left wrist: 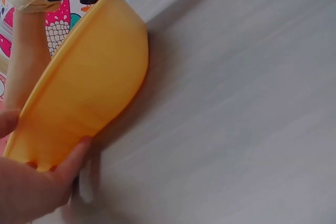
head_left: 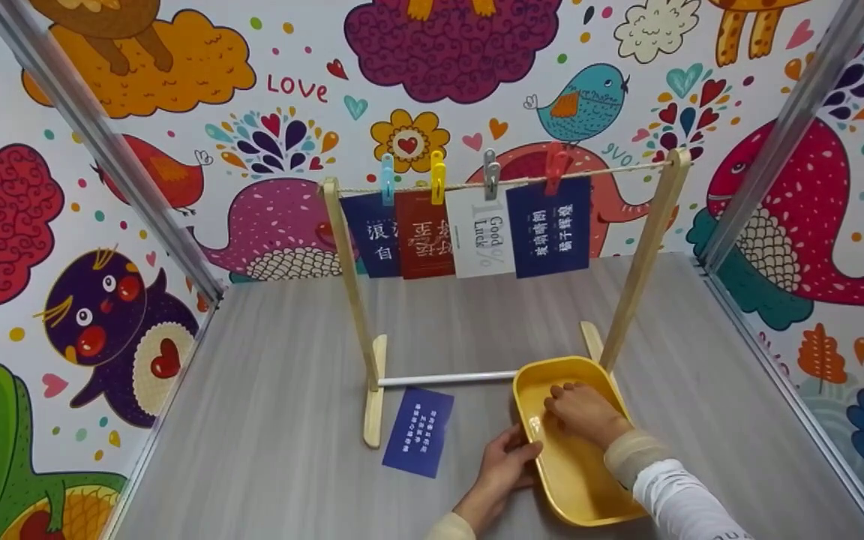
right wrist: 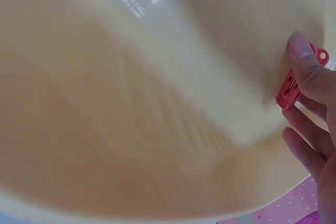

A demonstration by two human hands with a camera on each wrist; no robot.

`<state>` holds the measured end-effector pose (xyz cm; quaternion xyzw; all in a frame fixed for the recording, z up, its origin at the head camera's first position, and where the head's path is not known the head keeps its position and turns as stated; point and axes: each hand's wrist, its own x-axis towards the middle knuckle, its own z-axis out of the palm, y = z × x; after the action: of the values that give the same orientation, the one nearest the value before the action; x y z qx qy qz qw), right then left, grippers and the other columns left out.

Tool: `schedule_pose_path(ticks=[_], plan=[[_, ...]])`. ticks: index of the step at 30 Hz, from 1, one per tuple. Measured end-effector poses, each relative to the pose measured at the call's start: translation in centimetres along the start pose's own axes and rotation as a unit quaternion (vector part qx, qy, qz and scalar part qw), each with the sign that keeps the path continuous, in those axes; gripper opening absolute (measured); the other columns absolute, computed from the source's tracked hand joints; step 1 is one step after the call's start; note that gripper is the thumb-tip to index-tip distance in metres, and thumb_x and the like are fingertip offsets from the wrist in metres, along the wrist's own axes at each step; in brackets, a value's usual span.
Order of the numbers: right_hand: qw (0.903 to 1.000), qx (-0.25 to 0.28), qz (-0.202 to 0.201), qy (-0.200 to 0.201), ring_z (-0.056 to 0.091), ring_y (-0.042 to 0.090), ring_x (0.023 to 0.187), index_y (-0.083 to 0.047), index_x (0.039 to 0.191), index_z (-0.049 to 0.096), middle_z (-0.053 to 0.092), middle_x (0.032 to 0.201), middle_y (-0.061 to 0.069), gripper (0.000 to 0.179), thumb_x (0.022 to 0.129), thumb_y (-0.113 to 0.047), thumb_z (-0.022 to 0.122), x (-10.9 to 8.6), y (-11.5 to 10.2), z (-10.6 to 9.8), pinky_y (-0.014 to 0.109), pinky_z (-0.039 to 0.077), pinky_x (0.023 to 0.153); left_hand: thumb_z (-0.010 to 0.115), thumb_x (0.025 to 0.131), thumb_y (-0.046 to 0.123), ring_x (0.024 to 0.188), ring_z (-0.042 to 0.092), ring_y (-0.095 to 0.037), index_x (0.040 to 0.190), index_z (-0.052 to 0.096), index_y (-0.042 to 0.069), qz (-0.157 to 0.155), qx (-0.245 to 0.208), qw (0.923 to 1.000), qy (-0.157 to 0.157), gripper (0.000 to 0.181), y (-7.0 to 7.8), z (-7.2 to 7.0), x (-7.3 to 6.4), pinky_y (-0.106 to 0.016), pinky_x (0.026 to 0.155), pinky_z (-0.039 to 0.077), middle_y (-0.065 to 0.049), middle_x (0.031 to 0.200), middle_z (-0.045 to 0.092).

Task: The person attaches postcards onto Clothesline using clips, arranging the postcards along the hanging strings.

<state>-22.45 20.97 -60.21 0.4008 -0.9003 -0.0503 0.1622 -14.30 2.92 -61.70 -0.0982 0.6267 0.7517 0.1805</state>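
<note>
Inside the yellow plastic basin (head_left: 586, 480), my right hand (head_left: 586, 412) pinches a red clothespin (right wrist: 290, 90) between thumb and fingers, close to the basin's inner wall. My left hand (head_left: 503, 469) grips the basin's left side, its thumb at the rim and its fingers spread against the outer wall (left wrist: 100, 61). To the left of that hand a dark blue card (head_left: 418, 432) with white writing lies flat on the table.
Behind the basin stands a wooden rack (head_left: 646, 255) with a string (head_left: 612, 173) across its top. Two blue cards, a red card (head_left: 426, 251) and a white card (head_left: 481, 247) hang from it by coloured clothespins. A white bar (head_left: 447, 379) joins the rack's feet.
</note>
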Motion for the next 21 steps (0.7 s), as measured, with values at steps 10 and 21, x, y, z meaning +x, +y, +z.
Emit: schedule_pose_path(ticks=[10, 21], plan=[[0.9992, 0.032, 0.026, 0.005, 0.053, 0.021, 0.055, -0.013, 0.073, 0.063, 0.056, 0.072, 0.004, 0.015, 0.071, -0.008, 0.078, -0.2, -0.9, -0.3, 0.032, 0.047, 0.048, 0.071, 0.093, 0.018, 0.094, 0.073, -0.022, 0.141, 0.053, 0.0, -0.001, 0.007, 1.0, 0.005, 0.055, -0.2, 0.0, -0.1, -0.041, 0.073, 0.063, -0.009, 0.123, 0.068], [0.9963, 0.081, 0.024, -0.013, 0.049, 0.02, 0.055, -0.012, 0.078, 0.059, 0.052, 0.068, 0.003, 0.023, 0.07, -0.002, 0.079, -0.4, -1.3, -0.5, 0.028, 0.042, 0.047, 0.071, 0.094, 0.02, 0.09, 0.073, -0.021, 0.137, 0.057, 0.0, -0.011, 0.005, 0.9998, 0.018, 0.05, 0.0, 0.0, -0.7, -0.04, 0.07, 0.063, -0.01, 0.119, 0.071]])
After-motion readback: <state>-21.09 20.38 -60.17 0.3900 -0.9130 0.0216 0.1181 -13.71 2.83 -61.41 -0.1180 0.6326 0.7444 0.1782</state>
